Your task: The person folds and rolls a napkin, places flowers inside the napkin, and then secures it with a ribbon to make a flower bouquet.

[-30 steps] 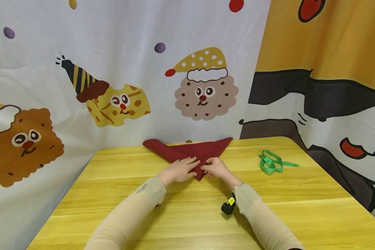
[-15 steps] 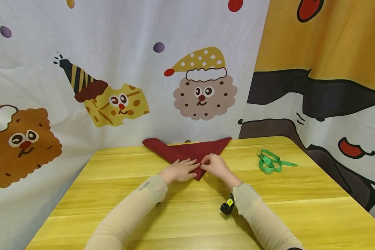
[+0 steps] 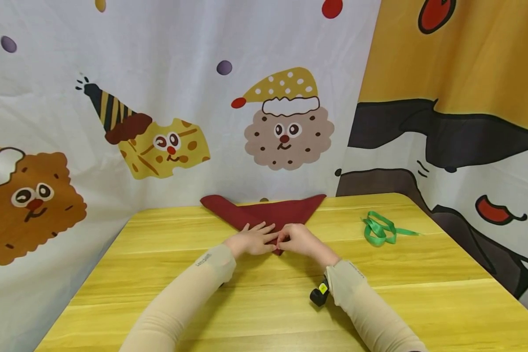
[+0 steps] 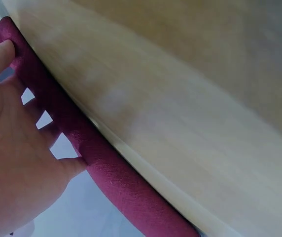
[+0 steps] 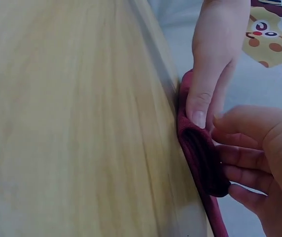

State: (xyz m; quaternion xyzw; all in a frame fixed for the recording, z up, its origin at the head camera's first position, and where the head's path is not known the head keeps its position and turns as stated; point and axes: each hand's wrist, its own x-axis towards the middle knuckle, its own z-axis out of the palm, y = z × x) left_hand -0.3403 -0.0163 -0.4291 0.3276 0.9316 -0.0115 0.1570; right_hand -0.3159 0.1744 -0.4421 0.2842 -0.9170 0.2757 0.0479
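A dark red cloth, folded to a triangle with its lower point toward me, lies near the table's far edge. My left hand lies palm down on its lower left part, fingers straight and spread. In the left wrist view, thumb and fingertips of the left hand meet the cloth's thick rolled edge. My right hand pinches the cloth near its lower point with curled fingers. In the right wrist view, the right hand's fingertips are at a rolled flap, just below the left thumb.
A loose green ribbon lies on the right of the wooden table. A printed curtain hangs right behind the far edge. A small black wrist camera sits under the right sleeve.
My right hand lifted slightly from the cloth's right side, then came down and a little left toward its lower point. The left hand stays flat on the cloth, nearly still.
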